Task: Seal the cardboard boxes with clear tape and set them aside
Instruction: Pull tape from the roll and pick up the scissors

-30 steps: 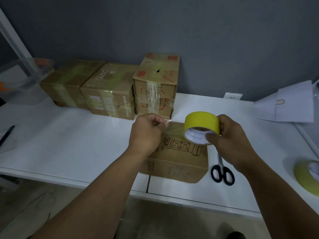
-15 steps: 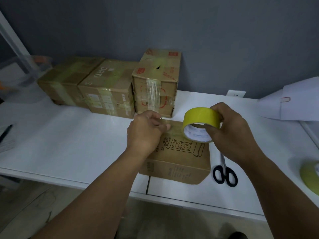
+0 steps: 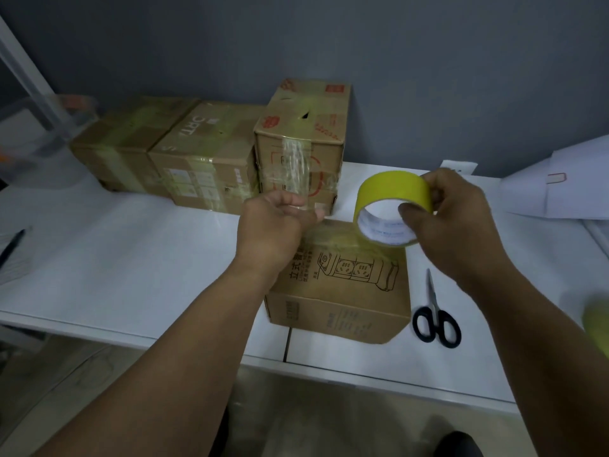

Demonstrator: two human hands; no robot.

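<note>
We see the right hand (image 3: 451, 222) with its fingers (image 3: 410, 214) curled around a roll of yellow-sided tape (image 3: 392, 209), thumb hooked into the white core, holding it tilted in the air above the far edge of a cardboard box (image 3: 342, 288). The left hand (image 3: 273, 225) is just beside the roll, its fingers (image 3: 313, 214) drawn together, pinching the free end of a clear strip (image 3: 336, 239) that stretches from the roll across the box's top. The box lies flat on the white counter (image 3: 131, 265) near its front edge, printed with a line drawing of a power strip.

Behind the hands, three taped boxes stand in a row against the grey wall: a tall box (image 3: 303, 150) just beyond the left hand, a middle box (image 3: 207, 163) touching it, and a far-left box (image 3: 122, 146) beside that. Black-handled scissors (image 3: 435, 315) lie on the counter just right of the near box. White papers (image 3: 566, 183) rest at the far right, and a blurred yellow shape (image 3: 598, 321) shows at the right edge.
</note>
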